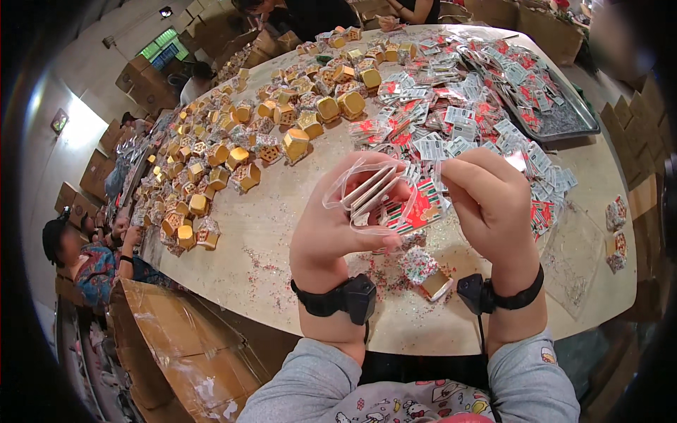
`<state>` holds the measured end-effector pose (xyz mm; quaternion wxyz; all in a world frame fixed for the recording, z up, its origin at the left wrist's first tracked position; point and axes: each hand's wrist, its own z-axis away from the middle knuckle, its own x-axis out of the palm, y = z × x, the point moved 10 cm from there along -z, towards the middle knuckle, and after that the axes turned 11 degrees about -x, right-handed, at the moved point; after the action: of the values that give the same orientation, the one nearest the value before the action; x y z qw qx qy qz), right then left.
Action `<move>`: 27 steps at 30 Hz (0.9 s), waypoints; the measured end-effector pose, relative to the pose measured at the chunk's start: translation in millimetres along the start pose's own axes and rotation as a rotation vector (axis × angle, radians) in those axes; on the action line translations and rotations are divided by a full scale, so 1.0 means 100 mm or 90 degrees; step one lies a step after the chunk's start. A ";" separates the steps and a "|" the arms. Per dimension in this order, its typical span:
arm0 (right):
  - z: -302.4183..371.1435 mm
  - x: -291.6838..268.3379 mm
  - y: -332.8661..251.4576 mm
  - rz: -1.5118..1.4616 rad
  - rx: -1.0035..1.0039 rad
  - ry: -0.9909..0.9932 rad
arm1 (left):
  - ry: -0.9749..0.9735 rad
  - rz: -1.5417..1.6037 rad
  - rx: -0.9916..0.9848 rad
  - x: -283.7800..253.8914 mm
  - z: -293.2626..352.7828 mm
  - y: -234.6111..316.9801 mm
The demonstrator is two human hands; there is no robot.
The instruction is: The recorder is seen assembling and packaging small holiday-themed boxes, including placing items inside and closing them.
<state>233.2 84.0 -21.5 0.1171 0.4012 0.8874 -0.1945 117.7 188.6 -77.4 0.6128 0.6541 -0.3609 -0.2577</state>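
My left hand (316,229) is closed around a small stack of cards (372,192), seen edge-on, with clear plastic loops (344,180) hanging round its fingers. A red card with green and white stripes (421,209) sticks out of this grip to the right. My right hand (497,208) is held just right of that card, thumb and fingers pinched together; what they hold, if anything, is too small to make out. On the table below and between my wrists lies a small house-shaped ornament (424,271) with a speckled, sprinkle-covered top.
Many gold-based house ornaments (296,143) cover the table's left and far side. Red and white cards (458,123) are heaped ahead, partly in a metal tray (564,132). A clear plastic sheet (575,264) lies right. Cardboard (183,338) stands lower left; other people work around the table.
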 end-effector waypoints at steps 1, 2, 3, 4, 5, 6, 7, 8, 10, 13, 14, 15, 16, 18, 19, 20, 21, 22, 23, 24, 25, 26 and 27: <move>-0.01 -0.01 -0.01 0.006 -0.007 0.012 | 0.013 0.021 -0.011 0.03 0.01 0.00; 0.00 -0.02 0.00 -0.003 -0.002 0.027 | 0.003 0.012 -0.003 0.04 0.01 0.00; 0.00 -0.05 0.01 -0.009 0.004 0.043 | -0.011 0.004 0.006 0.07 -0.01 0.01; 0.01 -0.08 0.01 -0.014 0.009 0.059 | -0.024 -0.005 0.014 0.10 -0.02 0.01; 0.02 -0.11 0.01 -0.008 0.010 0.070 | -0.035 0.005 0.028 0.12 -0.02 0.01; 0.02 -0.12 0.02 -0.006 0.011 0.080 | -0.041 0.013 0.040 0.12 -0.03 0.00; 0.01 -0.13 0.02 -0.004 0.012 0.091 | -0.046 0.021 0.053 0.12 -0.02 0.01; 0.01 -0.14 0.01 -0.002 0.008 0.100 | -0.055 0.029 0.053 0.12 -0.02 0.01; -0.01 -0.18 -0.02 0.003 -0.002 0.120 | -0.073 0.045 0.054 0.13 -0.01 0.04; 0.01 -0.17 0.03 -0.055 0.043 0.109 | -0.025 -0.023 0.035 0.11 -0.05 0.04; 0.01 -0.17 0.04 -0.063 0.046 0.103 | -0.011 -0.012 0.038 0.08 -0.06 0.03; 0.01 -0.15 0.04 -0.074 0.047 0.096 | 0.005 -0.002 0.041 0.05 -0.06 0.02; 0.01 -0.14 0.04 -0.085 0.049 0.090 | 0.020 0.008 0.045 0.03 -0.06 0.02; 0.00 -0.14 0.04 -0.089 0.052 0.093 | 0.062 -0.027 0.062 0.00 -0.09 0.06; 0.00 -0.14 0.03 -0.090 0.054 0.093 | 0.084 -0.032 0.076 -0.04 -0.11 0.07; 0.00 -0.15 0.03 -0.084 0.050 0.094 | 0.106 -0.038 0.090 -0.07 -0.11 0.08; 0.00 -0.14 0.03 -0.079 0.047 0.093 | 0.131 -0.016 0.076 -0.08 -0.10 0.07; 0.00 -0.14 0.02 -0.075 0.043 0.092 | 0.142 0.009 0.094 -0.11 -0.08 0.09; 0.00 -0.12 0.02 -0.071 0.047 0.083 | 0.154 0.034 0.113 -0.16 -0.07 0.09; 0.00 -0.11 0.02 -0.065 0.051 0.074 | 0.164 0.059 0.131 -0.18 -0.06 0.11; -0.01 -0.10 0.01 -0.059 0.055 0.064 | 0.148 0.096 0.140 -0.14 -0.03 0.13; -0.01 -0.06 0.01 -0.060 0.062 0.037 | 0.146 0.064 0.142 -0.07 -0.02 0.17; 0.00 -0.01 0.01 -0.061 0.068 0.009 | 0.145 0.032 0.144 0.00 0.00 0.22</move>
<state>234.5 83.5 -21.0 0.0795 0.3651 0.8949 -0.2442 114.0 189.3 -56.0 0.5782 0.7348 -0.3321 -0.1242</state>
